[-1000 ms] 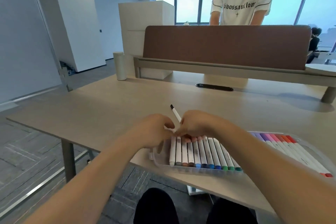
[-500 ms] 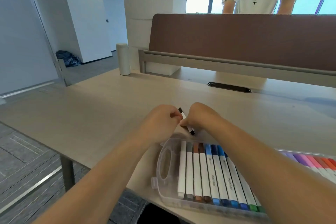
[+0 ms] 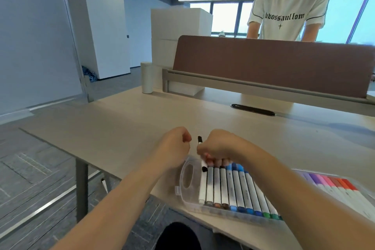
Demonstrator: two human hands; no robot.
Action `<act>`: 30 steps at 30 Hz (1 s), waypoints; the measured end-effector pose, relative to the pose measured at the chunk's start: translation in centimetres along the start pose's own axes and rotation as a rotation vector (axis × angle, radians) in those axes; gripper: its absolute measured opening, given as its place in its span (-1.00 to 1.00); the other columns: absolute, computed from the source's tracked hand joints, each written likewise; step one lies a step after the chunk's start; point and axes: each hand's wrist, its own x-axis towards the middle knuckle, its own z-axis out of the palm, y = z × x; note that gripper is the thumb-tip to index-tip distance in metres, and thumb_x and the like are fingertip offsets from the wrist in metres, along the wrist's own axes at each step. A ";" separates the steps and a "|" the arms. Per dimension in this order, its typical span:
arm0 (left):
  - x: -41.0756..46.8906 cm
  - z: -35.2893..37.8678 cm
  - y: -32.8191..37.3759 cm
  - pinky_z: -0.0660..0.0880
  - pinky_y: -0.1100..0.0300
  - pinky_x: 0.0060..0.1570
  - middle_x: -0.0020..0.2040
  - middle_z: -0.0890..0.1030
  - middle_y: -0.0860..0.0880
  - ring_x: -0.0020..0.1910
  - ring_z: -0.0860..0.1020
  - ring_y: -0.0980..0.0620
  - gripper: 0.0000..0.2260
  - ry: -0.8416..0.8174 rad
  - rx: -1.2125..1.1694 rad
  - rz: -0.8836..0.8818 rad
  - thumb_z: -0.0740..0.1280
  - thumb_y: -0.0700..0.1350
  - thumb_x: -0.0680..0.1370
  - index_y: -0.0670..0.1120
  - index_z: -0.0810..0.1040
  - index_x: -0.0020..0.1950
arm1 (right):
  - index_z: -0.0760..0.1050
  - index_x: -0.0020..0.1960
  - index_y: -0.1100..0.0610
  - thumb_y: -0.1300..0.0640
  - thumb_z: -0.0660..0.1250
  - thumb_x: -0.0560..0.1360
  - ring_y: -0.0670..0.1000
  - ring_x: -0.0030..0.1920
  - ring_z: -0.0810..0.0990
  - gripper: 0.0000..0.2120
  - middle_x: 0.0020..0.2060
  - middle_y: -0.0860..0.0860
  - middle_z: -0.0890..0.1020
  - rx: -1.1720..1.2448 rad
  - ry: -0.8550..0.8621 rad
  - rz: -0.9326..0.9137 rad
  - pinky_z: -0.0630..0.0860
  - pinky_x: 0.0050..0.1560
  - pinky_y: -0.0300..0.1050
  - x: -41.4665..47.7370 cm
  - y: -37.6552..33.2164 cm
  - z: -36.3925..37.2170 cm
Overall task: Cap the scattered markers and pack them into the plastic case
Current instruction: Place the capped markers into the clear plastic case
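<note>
A clear plastic case (image 3: pixel 187 176) lies at the table's near edge with several capped white markers (image 3: pixel 231 186) lined up in it. My right hand (image 3: pixel 218 148) is closed around a white marker with black caps (image 3: pixel 200 140), held upright over the case's far left end; its lower black end (image 3: pixel 204 168) sits just above the leftmost slot. My left hand (image 3: pixel 174 146) is curled into a fist a short gap to the left of that marker, with nothing visible in it. A second row of markers with purple, pink and red caps (image 3: pixel 332 182) lies to the right, partly hidden by my right forearm.
A brown desk divider (image 3: pixel 274 65) stands across the far side of the table, a person in a white T-shirt (image 3: pixel 284 12) behind it. A white cylinder (image 3: pixel 146 77) stands at the far left corner. A black cable slot (image 3: pixel 252 109) is set in the tabletop.
My left hand has let go of the black-capped marker and drawn slightly left. My right hand has turned the marker upright and lowered it toward the case's left end.
</note>
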 end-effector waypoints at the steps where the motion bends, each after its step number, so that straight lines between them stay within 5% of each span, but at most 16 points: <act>1: -0.6 -0.2 0.1 0.53 0.06 0.07 -0.01 0.61 0.02 -0.02 0.57 0.00 -0.83 -0.019 0.010 -0.004 0.24 -0.23 0.54 0.05 0.49 -0.05 | 0.49 -0.38 0.19 0.14 0.23 0.49 0.00 -0.57 0.34 -0.71 -0.55 0.04 0.47 0.007 -0.058 0.004 0.26 -0.47 -0.24 -0.9 -0.2 0.3; 6: -3.6 -0.6 0.4 0.45 0.10 0.25 0.26 0.55 0.01 0.22 0.52 0.02 -0.70 -0.167 0.075 0.035 0.21 -0.23 0.59 -0.04 0.51 0.28 | 0.45 -0.39 0.17 0.12 0.25 0.52 -0.05 -0.56 0.29 -0.68 -0.52 0.02 0.45 0.001 -0.206 0.023 0.19 -0.50 -0.22 -2.8 -0.5 2.4; 11: -5.3 -0.7 0.7 0.48 0.08 0.14 0.21 0.60 -0.07 0.20 0.55 -0.09 -0.74 -0.364 0.234 0.154 0.18 -0.12 0.60 -0.05 0.55 0.24 | 0.43 -0.45 0.15 0.03 0.21 0.60 -0.03 -0.59 0.30 -0.54 -0.63 -0.01 0.41 -0.112 -0.088 0.015 0.24 -0.51 -0.23 -2.7 0.0 2.9; 14: -6.1 -0.8 0.9 0.21 0.23 0.37 0.54 0.29 0.01 0.51 0.23 0.05 -0.63 -0.442 0.278 0.222 0.22 -0.06 0.65 -0.09 0.43 0.44 | 0.41 -0.42 0.12 -0.03 0.23 0.63 -0.08 -0.64 0.31 -0.53 -0.68 -0.07 0.39 -0.153 -0.108 0.022 0.25 -0.51 -0.24 -2.6 0.5 2.6; 23: -5.6 -0.7 0.8 0.38 0.18 0.18 0.43 0.45 0.06 0.31 0.46 0.03 -0.66 -0.440 0.301 0.290 0.31 0.05 0.60 -0.06 0.56 0.32 | 0.39 -0.37 0.12 0.00 0.24 0.64 -0.09 -0.59 0.36 -0.57 -0.71 -0.09 0.38 -0.196 -0.116 0.025 0.34 -0.42 -0.22 -1.6 0.9 2.8; 30: -5.3 -0.1 0.0 0.33 0.05 0.38 0.50 0.33 0.16 0.41 0.39 0.07 -0.65 -0.426 0.311 0.258 0.33 0.11 0.57 0.09 0.54 0.34 | 0.46 -0.31 0.14 0.01 0.30 0.60 0.02 -0.30 0.52 -0.65 -0.31 0.05 0.57 -0.225 0.013 -0.004 0.45 -0.19 -0.15 -2.1 1.2 3.5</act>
